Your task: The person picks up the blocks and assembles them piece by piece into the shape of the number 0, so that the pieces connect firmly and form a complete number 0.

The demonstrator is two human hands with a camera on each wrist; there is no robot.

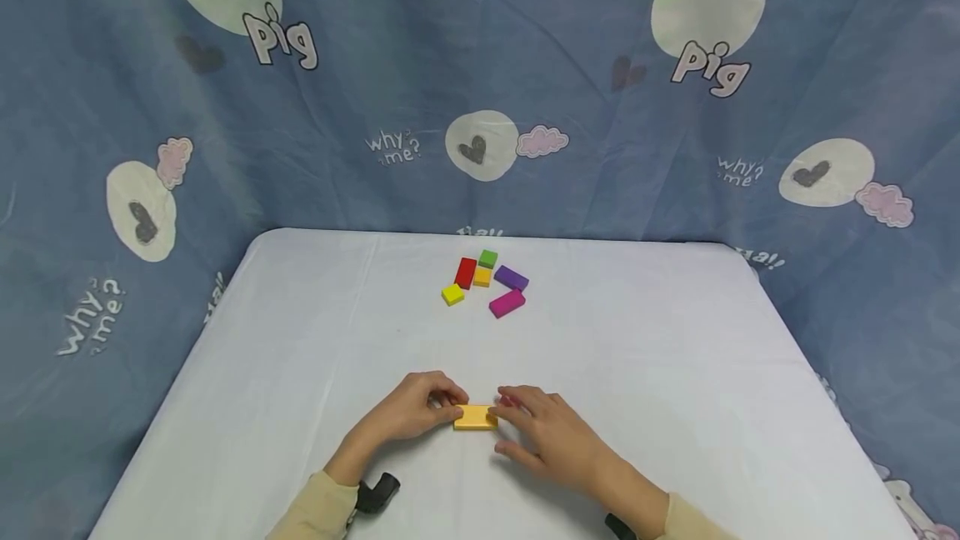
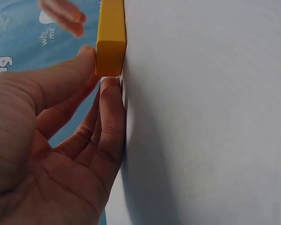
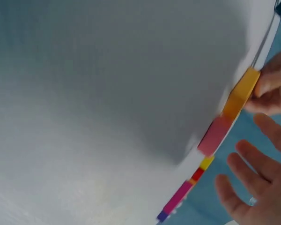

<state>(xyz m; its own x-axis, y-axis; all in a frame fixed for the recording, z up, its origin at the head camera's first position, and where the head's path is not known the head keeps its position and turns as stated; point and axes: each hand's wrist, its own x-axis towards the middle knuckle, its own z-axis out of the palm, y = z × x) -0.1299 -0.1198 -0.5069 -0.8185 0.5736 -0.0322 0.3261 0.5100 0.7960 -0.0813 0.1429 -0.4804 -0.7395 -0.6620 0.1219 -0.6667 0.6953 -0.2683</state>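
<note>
A yellow-orange block (image 1: pixel 476 417) lies on the white table right in front of the person. My left hand (image 1: pixel 416 408) pinches its left end, the thumb (image 2: pixel 79 63) on the block and fingertips at the end face in the left wrist view. My right hand (image 1: pixel 551 440) hovers by the other end, fingers spread and apart in the right wrist view. A pinkish-red block (image 3: pixel 214 136) stands against the far end of the yellow-orange one there; in the head view the right fingers mostly hide it.
Farther back on the white table (image 1: pixel 637 340) lies a loose group of small blocks: a red block (image 1: pixel 466 273), a green block (image 1: pixel 488 258), a small orange block (image 1: pixel 482 277), a yellow block (image 1: pixel 453 295), a purple block (image 1: pixel 512 277) and a magenta block (image 1: pixel 507 303). A blue printed cloth (image 1: pixel 585 190) hangs behind.
</note>
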